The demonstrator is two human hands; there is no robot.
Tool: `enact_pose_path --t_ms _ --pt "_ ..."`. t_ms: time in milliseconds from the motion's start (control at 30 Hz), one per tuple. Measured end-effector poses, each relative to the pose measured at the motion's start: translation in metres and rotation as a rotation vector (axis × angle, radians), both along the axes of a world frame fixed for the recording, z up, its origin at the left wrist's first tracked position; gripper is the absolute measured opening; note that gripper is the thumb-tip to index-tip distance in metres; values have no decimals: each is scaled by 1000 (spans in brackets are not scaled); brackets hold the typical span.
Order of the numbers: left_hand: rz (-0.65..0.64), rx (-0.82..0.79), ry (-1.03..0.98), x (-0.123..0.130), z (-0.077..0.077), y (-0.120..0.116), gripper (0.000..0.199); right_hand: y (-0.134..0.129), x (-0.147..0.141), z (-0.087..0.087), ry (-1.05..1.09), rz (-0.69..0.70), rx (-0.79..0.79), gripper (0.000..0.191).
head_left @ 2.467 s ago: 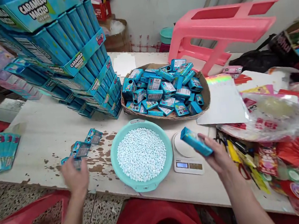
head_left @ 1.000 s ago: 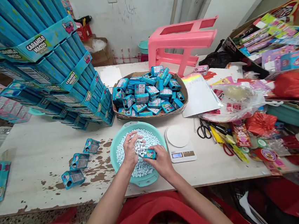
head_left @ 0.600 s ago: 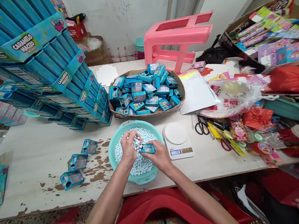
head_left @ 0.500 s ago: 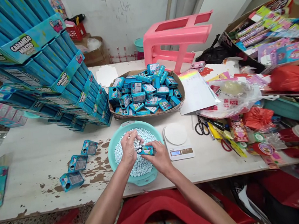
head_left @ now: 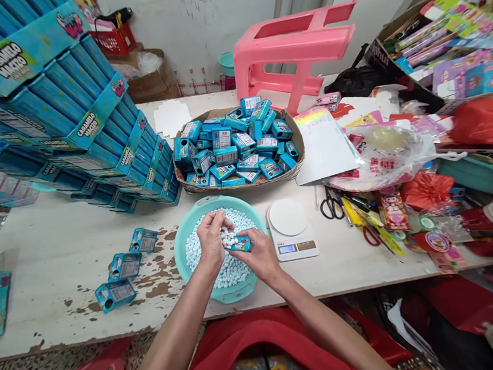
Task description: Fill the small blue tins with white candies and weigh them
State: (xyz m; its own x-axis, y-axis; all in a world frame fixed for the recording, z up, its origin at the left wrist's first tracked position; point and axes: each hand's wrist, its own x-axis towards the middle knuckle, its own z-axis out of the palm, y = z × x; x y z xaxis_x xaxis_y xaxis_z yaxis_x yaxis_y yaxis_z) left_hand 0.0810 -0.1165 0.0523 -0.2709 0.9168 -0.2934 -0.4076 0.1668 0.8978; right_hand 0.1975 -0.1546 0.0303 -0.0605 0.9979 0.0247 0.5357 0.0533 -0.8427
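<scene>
A turquoise basin (head_left: pixel 183 226) full of small pale blue candies (head_left: pixel 237 272) stands on the table. Over it, my right hand (head_left: pixel 260 257) grips a small blue candy box (head_left: pixel 240 244) lying on its side, its open end towards the left. My left hand (head_left: pixel 211 239) is curled around several white candies (head_left: pixel 227 236) at that end of the box. Just right of the basin sits a white kitchen scale (head_left: pixel 290 221) with nothing on its plate.
Behind the basin is a cardboard tray (head_left: pixel 246 186) of blue boxes. Three boxes (head_left: pixel 125 266) lie at the left, below tall stacked display cartons (head_left: pixel 88 127). Scissors (head_left: pixel 331 206), bags and packets clutter the right side. A pink stool (head_left: pixel 278 57) lies at the back.
The view has shifted slightly. Both hands remain over the basin, and more white candies now show between my left hand and the box opening.
</scene>
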Motion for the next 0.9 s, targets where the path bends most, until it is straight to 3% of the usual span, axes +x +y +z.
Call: enact_pose_path --t_ms 200,667,767,833,900 --pt "21 24 0 2 1 0 24 0 -1 2 -9 20 7 32" --pt "-112 25 21 2 2 1 23 5 -1 -4 87 -1 -35 35" --pt "-88 31 116 -18 -12 11 27 2 7 -6 203 -6 -72 34" --pt "-97 -30 437 -37 -34 18 32 -1 15 -7 284 -19 -96 36" --pt "-194 -116 801 -50 -61 18 30 -3 20 -8 316 -39 -114 38"
